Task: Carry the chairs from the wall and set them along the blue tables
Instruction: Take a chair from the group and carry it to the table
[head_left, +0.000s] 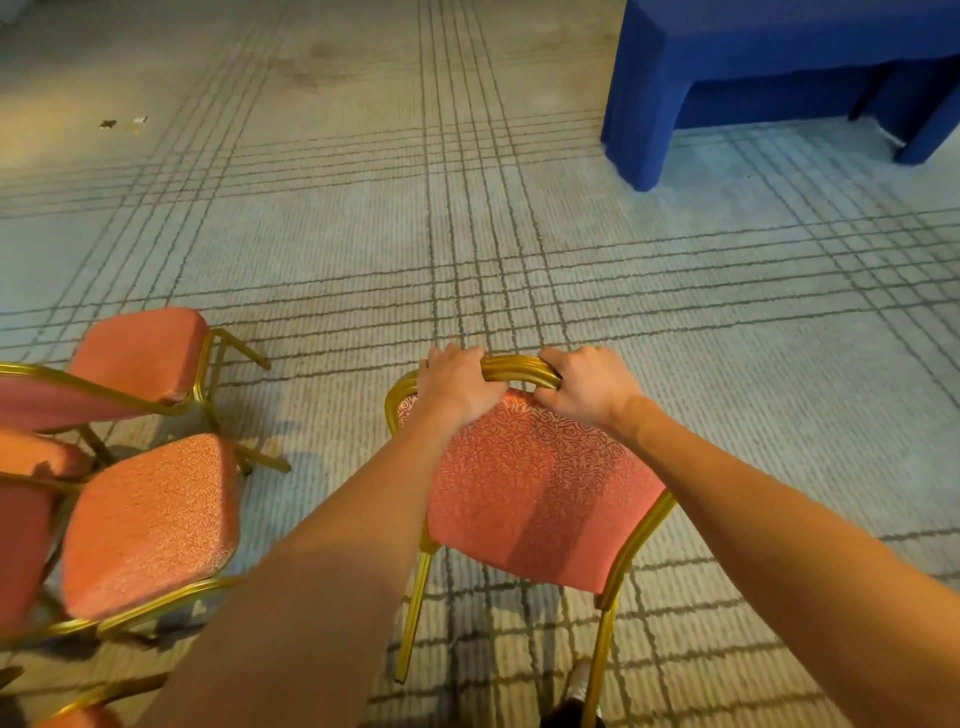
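A red-cushioned chair (530, 483) with a gold metal frame is right in front of me, its patterned back facing up toward the camera. My left hand (457, 382) grips the left part of the backrest's top rail. My right hand (589, 384) grips the same rail just to the right. The gold legs hang below, near my shoe. A table draped in blue cloth (727, 78) stands at the far upper right, well apart from the chair.
Several more red chairs with gold frames cluster at the left: one (140, 358) farther off, one (150, 525) nearer, others cut by the edge. Grey carpet with dark grid lines (467, 234) spreads between me and the table. Small litter (122, 123) lies far left.
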